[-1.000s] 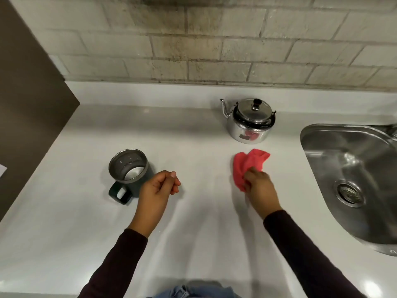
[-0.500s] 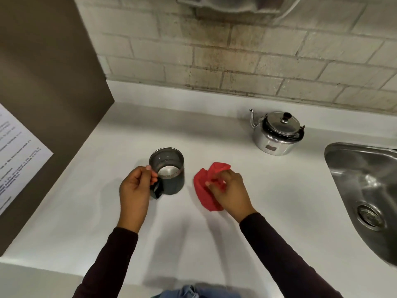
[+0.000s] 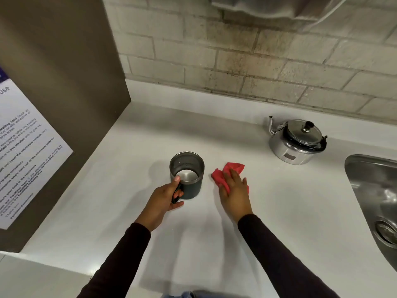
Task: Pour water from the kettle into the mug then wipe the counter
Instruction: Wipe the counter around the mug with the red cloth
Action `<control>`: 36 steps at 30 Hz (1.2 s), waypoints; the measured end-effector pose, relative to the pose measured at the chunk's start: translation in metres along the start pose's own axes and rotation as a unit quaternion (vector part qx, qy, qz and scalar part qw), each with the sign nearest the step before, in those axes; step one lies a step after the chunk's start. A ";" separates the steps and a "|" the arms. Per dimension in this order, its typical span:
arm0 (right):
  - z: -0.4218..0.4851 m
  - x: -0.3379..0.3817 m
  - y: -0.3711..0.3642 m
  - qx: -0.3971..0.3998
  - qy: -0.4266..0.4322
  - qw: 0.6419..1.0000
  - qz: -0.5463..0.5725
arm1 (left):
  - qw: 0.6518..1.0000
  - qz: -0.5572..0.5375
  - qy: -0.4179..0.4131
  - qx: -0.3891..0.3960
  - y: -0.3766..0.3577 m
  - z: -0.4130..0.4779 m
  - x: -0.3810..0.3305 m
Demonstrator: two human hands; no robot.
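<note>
A dark metal mug (image 3: pixel 189 168) stands upright on the white counter (image 3: pixel 279 211), with water in its bottom. My left hand (image 3: pixel 163 201) grips its black handle, thumb resting on the rim. Just right of the mug lies a red cloth (image 3: pixel 233 167), and my right hand (image 3: pixel 235 192) presses flat on it with fingers spread. The shiny steel kettle (image 3: pixel 297 141) with a black knob and black handle sits at the back right, its spout pointing left, apart from both hands.
A steel sink (image 3: pixel 373 194) with a drain is sunk into the counter at the right. A brown cabinet side (image 3: pixel 71 87) with a printed notice (image 3: pixel 25 147) walls off the left. A brick wall runs along the back.
My left hand reached the mug and closed on its handle. My right hand slid the red cloth leftward toward the mug and flattened onto it. The camera turned left.
</note>
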State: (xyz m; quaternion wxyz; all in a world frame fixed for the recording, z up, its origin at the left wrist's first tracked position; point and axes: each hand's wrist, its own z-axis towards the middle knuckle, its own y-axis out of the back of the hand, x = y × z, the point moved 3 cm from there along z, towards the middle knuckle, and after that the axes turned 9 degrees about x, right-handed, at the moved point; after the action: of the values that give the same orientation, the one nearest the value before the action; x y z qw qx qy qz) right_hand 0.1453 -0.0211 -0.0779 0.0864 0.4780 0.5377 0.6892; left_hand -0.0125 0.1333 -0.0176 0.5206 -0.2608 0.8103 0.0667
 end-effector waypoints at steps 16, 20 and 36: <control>0.014 0.061 -0.033 0.136 0.170 0.975 -0.049 | 0.997 -0.008 -0.053 -0.059 0.036 -0.013 -0.042; -0.022 0.063 -0.040 0.141 0.257 0.950 -0.112 | 0.996 -0.012 -0.051 -0.078 0.048 -0.017 -0.040; 0.084 0.083 -0.042 0.111 0.093 0.987 0.072 | 0.994 -0.013 -0.075 -0.083 0.053 -0.045 -0.050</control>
State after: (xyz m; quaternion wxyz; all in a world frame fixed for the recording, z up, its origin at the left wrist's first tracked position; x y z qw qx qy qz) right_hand 0.1480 0.1040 -0.0678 -0.0673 0.4563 0.5806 0.6710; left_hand -0.0592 0.1794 0.0375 0.5575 -0.3079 0.7570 0.1459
